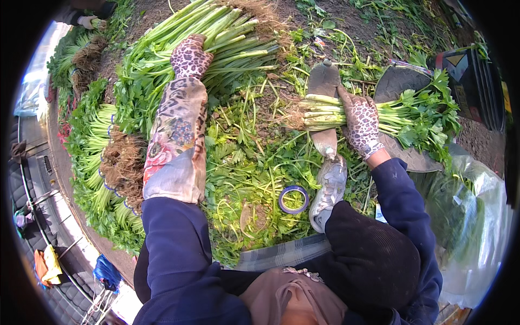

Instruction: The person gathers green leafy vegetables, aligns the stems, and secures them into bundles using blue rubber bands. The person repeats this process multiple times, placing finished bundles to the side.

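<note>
My right hand (361,120), in a leopard-print glove, grips a small bunch of celery (325,111). Its roots point left and its leaves spread to the right. Beneath the bunch lies a flat, worn strip (323,79), beside a dark textured mat (410,152). My left hand (191,57), gloved in the same print, is curled around stalks on a large heap of loose celery (235,48); its fingertips are partly hidden. A roll of purple tape (293,199) rests on the cut leaves nearer my body, left of my shoe (330,189).
Taped celery bundles (122,162) line the left side, roots facing inward. Trimmed leaves (243,162) cover the soil before me. A black bucket (467,87) stands at right, above a clear plastic bag (471,227) holding greens. Another person's gloved hand (86,22) shows at upper left.
</note>
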A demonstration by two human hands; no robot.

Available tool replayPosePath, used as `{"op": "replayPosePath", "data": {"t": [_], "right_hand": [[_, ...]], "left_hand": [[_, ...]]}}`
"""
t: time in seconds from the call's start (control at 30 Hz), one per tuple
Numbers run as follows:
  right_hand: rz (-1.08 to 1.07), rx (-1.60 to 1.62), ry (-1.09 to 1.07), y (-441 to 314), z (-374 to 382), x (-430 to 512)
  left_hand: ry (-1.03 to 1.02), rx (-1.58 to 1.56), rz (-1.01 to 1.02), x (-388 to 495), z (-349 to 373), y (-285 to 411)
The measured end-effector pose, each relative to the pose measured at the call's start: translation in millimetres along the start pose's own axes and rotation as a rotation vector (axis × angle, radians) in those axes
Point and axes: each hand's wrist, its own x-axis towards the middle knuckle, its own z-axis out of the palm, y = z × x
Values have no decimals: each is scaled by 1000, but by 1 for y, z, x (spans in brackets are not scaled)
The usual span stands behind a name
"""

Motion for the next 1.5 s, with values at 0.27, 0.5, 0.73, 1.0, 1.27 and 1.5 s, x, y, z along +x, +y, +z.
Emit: {"op": "replayPosePath", "data": {"t": [0.27, 0.5, 0.73, 1.0, 1.27, 1.5], "right_hand": [[22, -39, 2, 4, 5, -3], [8, -41, -82, -6, -16, 0], [-81, -156, -281, -11, -41, -1], [-330, 494, -36, -124, -256, -4], [-595, 1297, -122, -288, -291, -97], [-568, 1805, -191, -308, -241, -141]], "left_hand": [[-77, -348, -26, -3, -65, -45], [346, -734, -139, -79, -163, -138], [1020, -1418, -206, -227, -338, -189], [504, -1542, -21, -338, -336, -107], [84, -1753, -85, -422, -224, 20], [132, -2165, -86, -458, -182, 16]]}}
